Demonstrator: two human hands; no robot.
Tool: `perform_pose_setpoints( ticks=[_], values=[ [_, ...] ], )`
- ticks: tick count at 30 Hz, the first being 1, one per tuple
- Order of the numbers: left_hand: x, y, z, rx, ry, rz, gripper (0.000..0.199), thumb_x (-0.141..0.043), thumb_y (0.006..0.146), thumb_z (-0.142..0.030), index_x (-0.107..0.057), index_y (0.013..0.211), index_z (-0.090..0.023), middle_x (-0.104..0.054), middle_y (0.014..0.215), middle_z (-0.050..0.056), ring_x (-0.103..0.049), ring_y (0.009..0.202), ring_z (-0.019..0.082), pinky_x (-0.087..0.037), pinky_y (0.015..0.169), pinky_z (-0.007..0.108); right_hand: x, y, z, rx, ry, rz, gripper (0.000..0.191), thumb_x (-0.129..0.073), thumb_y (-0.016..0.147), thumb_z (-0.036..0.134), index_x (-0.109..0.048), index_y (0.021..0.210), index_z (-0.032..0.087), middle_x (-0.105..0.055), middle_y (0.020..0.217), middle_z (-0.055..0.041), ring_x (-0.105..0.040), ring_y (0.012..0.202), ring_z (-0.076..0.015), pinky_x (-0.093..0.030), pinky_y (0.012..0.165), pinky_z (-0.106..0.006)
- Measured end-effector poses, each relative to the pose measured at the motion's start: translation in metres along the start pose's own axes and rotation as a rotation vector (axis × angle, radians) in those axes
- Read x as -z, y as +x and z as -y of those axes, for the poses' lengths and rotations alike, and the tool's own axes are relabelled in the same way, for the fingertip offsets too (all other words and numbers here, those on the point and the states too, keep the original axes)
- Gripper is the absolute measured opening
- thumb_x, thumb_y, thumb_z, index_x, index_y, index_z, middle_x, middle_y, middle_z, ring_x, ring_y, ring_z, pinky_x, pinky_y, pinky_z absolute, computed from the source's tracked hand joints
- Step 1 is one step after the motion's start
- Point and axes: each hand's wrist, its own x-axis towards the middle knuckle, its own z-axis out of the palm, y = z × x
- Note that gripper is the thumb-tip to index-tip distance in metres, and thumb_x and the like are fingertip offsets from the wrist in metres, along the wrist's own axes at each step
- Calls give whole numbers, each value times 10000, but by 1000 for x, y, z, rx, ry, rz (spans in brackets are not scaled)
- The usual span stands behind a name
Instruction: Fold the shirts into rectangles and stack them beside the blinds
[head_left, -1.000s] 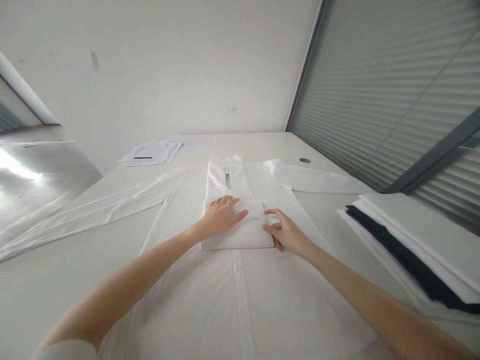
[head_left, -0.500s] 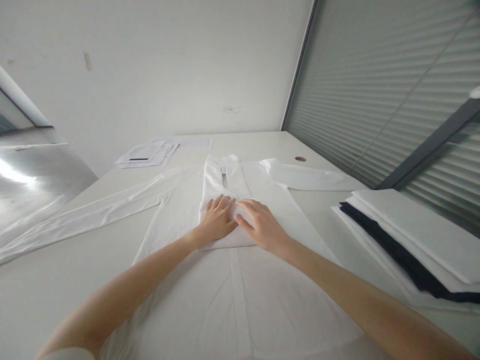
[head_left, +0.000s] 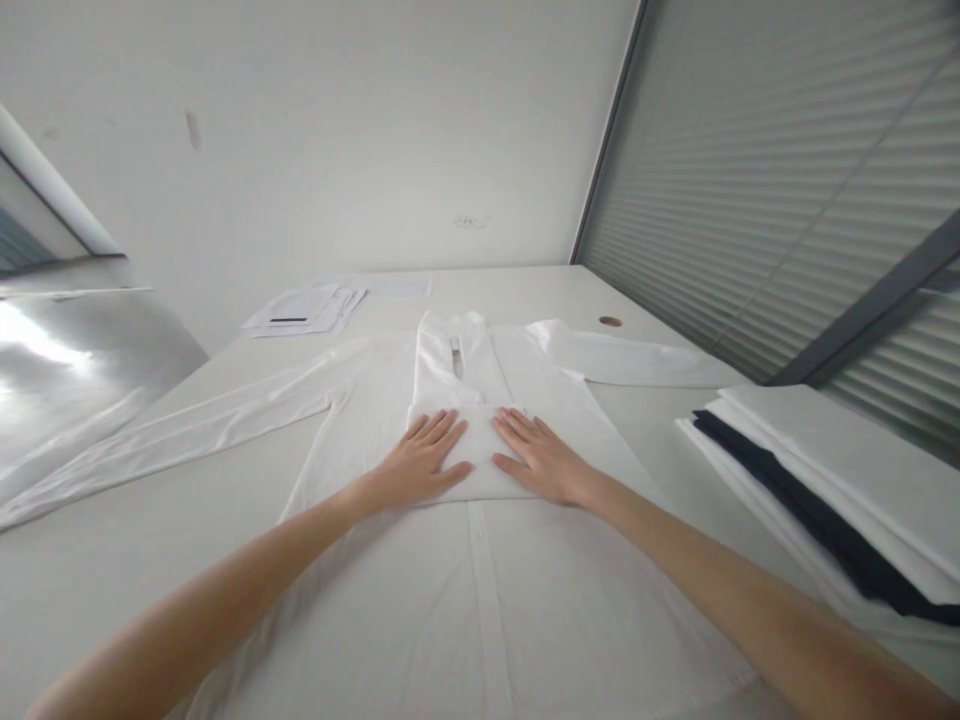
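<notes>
A white shirt point(head_left: 420, 610) lies spread with its button strip down the middle and its sleeves out to both sides. On its upper part rests a folded piece of white cloth point(head_left: 480, 440), with a raised, collar-like fold and a small dark gap at its far end. My left hand point(head_left: 420, 462) lies flat on the left part of this fold, fingers apart. My right hand point(head_left: 544, 458) lies flat on its right part, fingers also stretched out. A strip of white cloth shows between the two hands.
Folded white and dark cloths point(head_left: 832, 490) are stacked at the right. Papers point(head_left: 307, 308) lie on the white table point(head_left: 525, 285) at the back left. A round hole point(head_left: 610, 321) is in the tabletop near the window blinds point(head_left: 750, 190). A shiny metallic surface point(head_left: 82, 350) is at the left.
My hands, close together over the middle before, have moved apart to either side and now lie flatter. The view has shifted slightly.
</notes>
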Motion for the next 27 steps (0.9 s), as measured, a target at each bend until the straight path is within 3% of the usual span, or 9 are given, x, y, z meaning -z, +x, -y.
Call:
perform_pose_setpoints(
  ticks=[4, 6, 9, 12, 15, 21, 27],
  values=[
    [4, -9, 0, 1, 5, -92, 637, -360, 1008, -562, -358, 1510, -170, -336, 1581, 153, -255, 1485, 305, -250, 1182, 523, -1, -8, -10, 32, -10, -75, 735, -258, 999, 635, -346, 1542, 147, -244, 1620, -145, -176, 1505, -272, -163, 1210, -509],
    [12, -15, -5, -74, 30, -169, 570, -444, 987, -527, -446, 1447, -189, -447, 1510, 145, -367, 1424, 316, -322, 1138, 521, 3, -12, -7, 71, -8, -155, 678, -311, 1005, 603, -440, 1484, 140, -360, 1569, -172, -257, 1479, -289, -197, 1192, -533],
    [29, -26, -17, -244, 95, -198, 476, -596, 913, -450, -549, 1319, -206, -607, 1299, 122, -572, 1179, 294, -460, 985, 464, 14, -21, 5, 215, -31, -276, 503, -472, 975, 538, -611, 1273, 158, -579, 1332, -174, -466, 1308, -306, -285, 1132, -549],
    [40, -36, -28, -325, 212, -176, 407, -635, 876, -328, -566, 1256, -198, -647, 1164, 98, -619, 984, 266, -509, 841, 425, 25, -30, 20, 421, -127, -268, 320, -611, 920, 439, -661, 1080, 166, -634, 1098, -129, -549, 1074, -268, -401, 999, -469],
    [41, -42, -36, -316, 323, -150, 329, -590, 888, -206, -563, 1214, -173, -643, 1096, 91, -617, 914, 256, -522, 773, 409, 30, -33, 32, 530, -312, -210, 176, -635, 911, 316, -657, 1001, 166, -637, 991, -92, -546, 971, -243, -405, 921, -422],
    [34, -43, -41, -220, 380, -78, 345, -514, 895, -51, -517, 1224, -157, -628, 1042, 90, -634, 853, 225, -537, 695, 343, 32, -34, 46, 438, -519, -151, 89, -634, 896, 232, -641, 966, 177, -639, 945, -71, -558, 938, -253, -376, 870, -412],
    [33, -41, -42, -261, 408, -101, 288, -503, 911, -54, -527, 1189, -123, -656, 1002, 109, -666, 849, 231, -542, 687, 346, 32, -38, 56, 288, -549, -170, 196, -557, 904, 94, -635, 1044, 208, -639, 950, -69, -578, 914, -243, -360, 836, -386]
  ],
)
